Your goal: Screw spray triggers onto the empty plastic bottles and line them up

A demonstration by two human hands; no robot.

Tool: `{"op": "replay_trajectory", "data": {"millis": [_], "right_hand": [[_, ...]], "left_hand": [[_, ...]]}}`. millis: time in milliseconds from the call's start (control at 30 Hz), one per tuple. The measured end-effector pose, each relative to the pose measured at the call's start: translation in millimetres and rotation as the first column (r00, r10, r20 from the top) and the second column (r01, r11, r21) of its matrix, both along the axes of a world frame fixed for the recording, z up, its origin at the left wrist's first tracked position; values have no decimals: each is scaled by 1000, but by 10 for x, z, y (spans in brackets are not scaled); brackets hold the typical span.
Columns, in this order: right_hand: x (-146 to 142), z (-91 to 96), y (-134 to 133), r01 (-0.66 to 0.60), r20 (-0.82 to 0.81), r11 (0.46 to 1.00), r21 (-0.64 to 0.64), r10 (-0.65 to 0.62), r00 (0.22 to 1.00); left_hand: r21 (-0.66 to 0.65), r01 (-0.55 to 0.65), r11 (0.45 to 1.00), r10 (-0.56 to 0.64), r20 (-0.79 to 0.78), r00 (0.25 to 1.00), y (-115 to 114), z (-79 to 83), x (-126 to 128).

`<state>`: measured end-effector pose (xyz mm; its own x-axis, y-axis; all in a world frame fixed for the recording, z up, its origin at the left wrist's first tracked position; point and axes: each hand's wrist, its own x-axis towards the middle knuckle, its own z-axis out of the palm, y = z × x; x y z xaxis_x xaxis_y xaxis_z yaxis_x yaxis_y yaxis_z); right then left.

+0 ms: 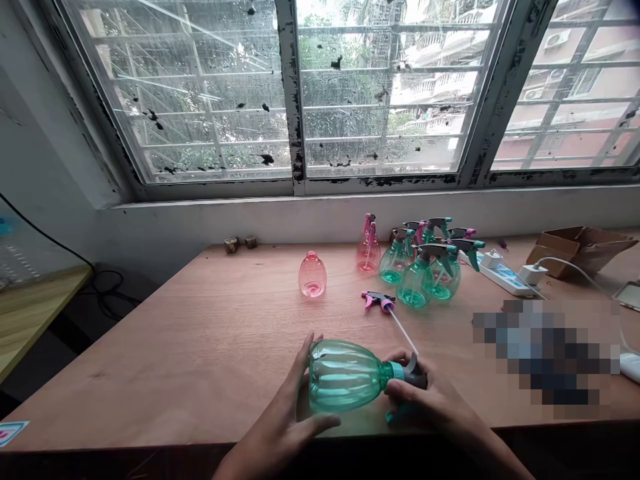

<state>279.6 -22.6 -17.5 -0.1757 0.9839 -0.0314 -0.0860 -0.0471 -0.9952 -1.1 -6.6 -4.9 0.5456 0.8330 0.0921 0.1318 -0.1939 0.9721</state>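
A green ribbed spray bottle [345, 375] is held on its side above the table's front edge, its dark spray head [414, 375] pointing right. My left hand [295, 410] cups the base end, fingers behind it and thumb beneath. Around the neck and spray head, my right hand [420, 393] is closed, with part of the trigger hidden. Just beyond the bottle lies a loose pink-and-black spray head [381, 302], its white tube [404, 331] reaching towards my right hand. Farther back stands a pink bottle [313, 275] with no spray head on it.
Several green spray bottles [414, 283] and a pink one [369, 253] cluster at the back. Right of them are a white power strip [507, 275] with plugs and a cardboard box [575, 257]. Two small brown objects [231, 245] sit by the wall. A blurred patch [550, 353] covers the right side.
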Motion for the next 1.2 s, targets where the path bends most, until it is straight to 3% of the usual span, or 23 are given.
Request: {"op": "replay_trajectory", "data": {"millis": [267,467,633,833,1000,1200], "right_hand": [[-1,-2,-3,3,11,1000,5,-3,1000],[7,-23,6,-3,8,1000,-2,3,1000],[3,-31,5,-9,-8,1000,-6,9,1000],[-13,-4,-6,5,-8,1000,-8,-5,1000],[-7,13,-9,0,1,1000,1,0,1000],[-12,0,-15,-14,-7,1000,-2,13,1000]], "left_hand": [[-30,2,1000,-3,-15,1000,20,-47,-19],[58,-45,997,45,-3,999,-2,-37,6],[-16,-29,999,28,-17,999,-13,-16,3],[67,-54,996,55,-5,998,-20,-18,27],[4,-47,999,47,2,999,-48,13,40],[80,-56,995,58,-16,998,-30,-17,18]]}}
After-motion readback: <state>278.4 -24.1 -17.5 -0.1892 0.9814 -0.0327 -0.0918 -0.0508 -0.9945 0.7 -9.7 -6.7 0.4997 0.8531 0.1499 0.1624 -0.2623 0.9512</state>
